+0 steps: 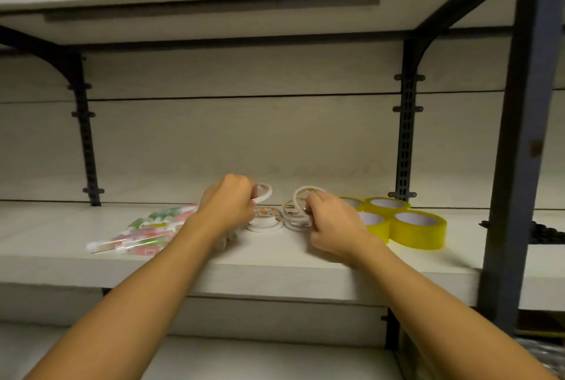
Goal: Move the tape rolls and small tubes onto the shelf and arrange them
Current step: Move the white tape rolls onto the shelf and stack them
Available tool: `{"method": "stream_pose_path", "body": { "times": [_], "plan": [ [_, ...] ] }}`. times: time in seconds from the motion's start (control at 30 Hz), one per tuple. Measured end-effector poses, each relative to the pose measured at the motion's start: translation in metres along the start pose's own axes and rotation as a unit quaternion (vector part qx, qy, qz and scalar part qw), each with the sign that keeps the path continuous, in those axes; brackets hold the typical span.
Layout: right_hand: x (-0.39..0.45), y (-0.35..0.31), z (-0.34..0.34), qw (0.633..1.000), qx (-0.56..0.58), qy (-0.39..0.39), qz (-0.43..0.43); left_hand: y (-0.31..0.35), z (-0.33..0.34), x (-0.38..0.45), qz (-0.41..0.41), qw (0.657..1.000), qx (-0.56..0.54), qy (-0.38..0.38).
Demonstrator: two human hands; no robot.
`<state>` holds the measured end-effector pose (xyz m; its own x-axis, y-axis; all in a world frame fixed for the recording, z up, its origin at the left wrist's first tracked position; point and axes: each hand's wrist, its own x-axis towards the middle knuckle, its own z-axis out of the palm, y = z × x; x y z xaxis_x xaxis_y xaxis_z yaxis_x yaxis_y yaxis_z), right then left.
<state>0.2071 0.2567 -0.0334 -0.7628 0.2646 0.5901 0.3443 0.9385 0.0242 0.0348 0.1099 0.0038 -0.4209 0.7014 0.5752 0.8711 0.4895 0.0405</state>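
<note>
On the white shelf board [275, 254], the left hand [227, 205] pinches a thin white tape ring [263, 191] and the right hand [331, 220] grips another tilted ring [301, 196], above two flat stacks of rings [265, 220]. Stacking seems underway; each ring next needs centring on its stack. Yellow tape rolls [403, 220] and pastel tubes [146, 229] flank them.

dim warm light, soft blur, edges bowed

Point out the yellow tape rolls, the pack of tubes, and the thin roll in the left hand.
yellow tape rolls [419, 228]: head view, side wall of the nearest roll.
pack of tubes [146, 228]: head view, middle of the pack.
thin roll [266, 191]: head view, exposed rim beyond the left hand [227, 202].
</note>
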Motion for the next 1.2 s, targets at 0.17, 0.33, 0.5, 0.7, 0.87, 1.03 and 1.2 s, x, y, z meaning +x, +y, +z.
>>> {"method": "stream_pose_path", "body": {
  "times": [0.17,0.33,0.5,0.7,0.87,1.03,1.2],
  "plan": [
    [-0.026,0.007,-0.03,0.998,-0.003,0.062,-0.003,-0.002,-0.02,-0.025,0.031,0.999,0.012,0.035],
    [-0.063,0.006,-0.072,0.994,-0.075,0.082,0.017,0.011,-0.03,-0.039,0.088,0.994,-0.024,0.055],
    [-0.1,-0.003,-0.103,0.988,-0.12,0.081,0.063,0.031,-0.041,-0.043,0.156,0.982,-0.085,0.062],
    [-0.147,-0.024,-0.127,0.98,-0.12,0.072,0.138,0.062,-0.041,-0.06,0.226,0.965,-0.127,0.048],
    [-0.193,-0.036,-0.139,0.964,-0.142,0.041,0.223,0.095,-0.035,-0.074,0.281,0.947,-0.152,0.02],
    [-0.246,-0.035,-0.163,0.938,-0.187,0.043,0.288,0.14,-0.039,-0.091,0.329,0.927,-0.181,0.016],
    [-0.292,-0.016,-0.195,0.912,-0.207,0.058,0.349,0.196,-0.047,-0.116,0.388,0.905,-0.171,0.027]
  ]
}}
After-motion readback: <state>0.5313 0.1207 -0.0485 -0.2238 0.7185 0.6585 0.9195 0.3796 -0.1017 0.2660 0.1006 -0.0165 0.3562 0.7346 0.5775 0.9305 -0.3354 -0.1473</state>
